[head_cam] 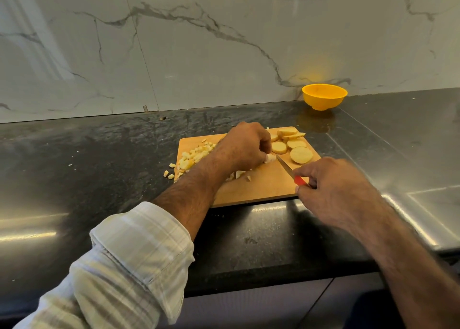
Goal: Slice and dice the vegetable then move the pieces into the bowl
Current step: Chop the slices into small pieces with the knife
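Soft daylight glares off the dark counter (99, 154); wide-angle edges bend, nearest sleeve (124, 266) blurs.

White marble wall (224, 42) with grey veins behind; glossy black stone counter (99, 154) catching bright glare; pale cabinet fronts (249, 308) below.

Table (104, 154): dark, glossy stone, running along a white marbled wall.
Cutting board (261, 187): wooden, lying flat near the table's front edge.
Bowl (324, 96): yellow, standing at the back by the wall, well apart from the board.
Stray pieces (168, 174): a few diced bits on the stone, just beside the board's left edge.
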Demonstrator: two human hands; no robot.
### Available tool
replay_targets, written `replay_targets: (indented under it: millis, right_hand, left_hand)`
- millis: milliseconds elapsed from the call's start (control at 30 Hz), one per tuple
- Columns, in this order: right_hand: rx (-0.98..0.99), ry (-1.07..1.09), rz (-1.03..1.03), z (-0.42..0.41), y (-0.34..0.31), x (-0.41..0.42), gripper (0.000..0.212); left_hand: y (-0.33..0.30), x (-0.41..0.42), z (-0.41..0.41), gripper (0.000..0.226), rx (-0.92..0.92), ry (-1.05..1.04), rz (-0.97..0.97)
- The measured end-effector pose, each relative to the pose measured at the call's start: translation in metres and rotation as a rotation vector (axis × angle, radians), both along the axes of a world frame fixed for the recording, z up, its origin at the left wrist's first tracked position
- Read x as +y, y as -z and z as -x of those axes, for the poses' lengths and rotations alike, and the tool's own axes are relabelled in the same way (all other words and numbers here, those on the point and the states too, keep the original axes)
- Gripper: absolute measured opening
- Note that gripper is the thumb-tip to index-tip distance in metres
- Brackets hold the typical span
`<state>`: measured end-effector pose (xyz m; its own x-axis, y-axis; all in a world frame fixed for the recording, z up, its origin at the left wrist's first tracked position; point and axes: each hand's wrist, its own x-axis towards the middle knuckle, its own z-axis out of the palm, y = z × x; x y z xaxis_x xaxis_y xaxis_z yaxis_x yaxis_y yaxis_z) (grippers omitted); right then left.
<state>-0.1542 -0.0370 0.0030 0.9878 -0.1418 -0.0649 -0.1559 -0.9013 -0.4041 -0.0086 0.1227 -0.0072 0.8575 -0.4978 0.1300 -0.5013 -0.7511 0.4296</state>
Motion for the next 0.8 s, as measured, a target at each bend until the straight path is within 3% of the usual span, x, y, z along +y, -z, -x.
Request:
replay_targets:
  millis: [300,800]
  right_hand:
    - [0.013,-0.012,0.010,-0.002,-0.003,-0.003,0.050]
    - [-0.066,-0.042,0.012,0.004,0.010,0.010,0.045]
  left_hand:
    - [-0.001,0.011,-0.004,0.025,0.036,0.151,0.067]
    - [0.001,0.007,-0.002,0.019,0.013,0.136,0.040]
